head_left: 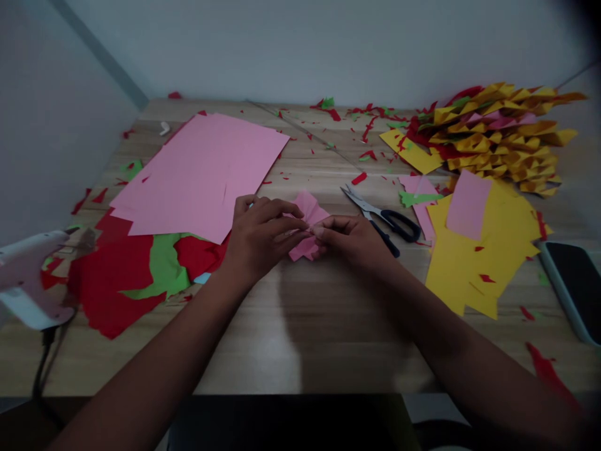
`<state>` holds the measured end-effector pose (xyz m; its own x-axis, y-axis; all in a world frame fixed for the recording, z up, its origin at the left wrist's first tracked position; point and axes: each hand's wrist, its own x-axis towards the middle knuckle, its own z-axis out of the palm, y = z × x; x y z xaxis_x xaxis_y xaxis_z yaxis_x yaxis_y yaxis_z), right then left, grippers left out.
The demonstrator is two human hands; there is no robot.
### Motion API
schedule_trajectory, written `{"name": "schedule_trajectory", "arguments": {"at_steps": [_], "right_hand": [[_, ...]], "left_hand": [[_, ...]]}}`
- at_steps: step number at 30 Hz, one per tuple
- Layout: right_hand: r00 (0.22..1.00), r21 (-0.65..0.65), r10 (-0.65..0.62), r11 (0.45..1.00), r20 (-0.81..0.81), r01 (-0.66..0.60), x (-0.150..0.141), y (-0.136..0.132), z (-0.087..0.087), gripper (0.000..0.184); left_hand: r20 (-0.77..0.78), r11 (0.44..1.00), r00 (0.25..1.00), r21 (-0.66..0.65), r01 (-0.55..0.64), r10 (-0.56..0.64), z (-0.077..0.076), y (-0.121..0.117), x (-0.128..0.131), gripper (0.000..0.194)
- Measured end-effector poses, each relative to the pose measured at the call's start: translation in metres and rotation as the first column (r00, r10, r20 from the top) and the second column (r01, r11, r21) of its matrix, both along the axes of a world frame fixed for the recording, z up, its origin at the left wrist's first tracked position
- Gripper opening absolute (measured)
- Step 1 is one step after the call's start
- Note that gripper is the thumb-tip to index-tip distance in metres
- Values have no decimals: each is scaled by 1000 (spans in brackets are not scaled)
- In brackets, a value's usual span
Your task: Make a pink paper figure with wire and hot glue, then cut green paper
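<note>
A small pink paper flower with spread petals lies between my hands near the middle of the table. My left hand reaches in from the left, its fingertips closed on the flower's centre. From the right, my right hand pinches at the same centre with thumb and forefinger. My fingers hide part of the petals and whatever is at the middle. Just beyond my right hand, scissors with dark handles lie with the blades slightly apart.
Pink sheets lie at the back left, red paper and green paper before them. A glue gun stands far left. Yellow paper, a folded yellow paper piece and a phone are on the right. Scraps litter the table.
</note>
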<state>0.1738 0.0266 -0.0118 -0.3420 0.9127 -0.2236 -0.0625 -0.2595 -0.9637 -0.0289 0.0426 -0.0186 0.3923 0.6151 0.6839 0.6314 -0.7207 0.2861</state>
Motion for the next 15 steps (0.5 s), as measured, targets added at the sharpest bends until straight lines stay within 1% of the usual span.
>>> {"name": "schedule_trajectory", "arguments": {"at_steps": [4, 9, 15], "right_hand": [[1000, 9, 7, 1000, 25, -7, 1, 1, 1, 27], [999, -64, 34, 997, 22, -33, 2, 1, 2, 28], [1000, -96, 22, 995, -22, -24, 1, 1, 2, 28]], "left_hand": [[-7, 998, 999, 45, 32, -32, -1, 0, -1, 7], [-68, 993, 995, 89, 78, -72, 2, 0, -5, 7], [-140, 988, 987, 125, 96, -79, 7, 0, -7, 10]]}}
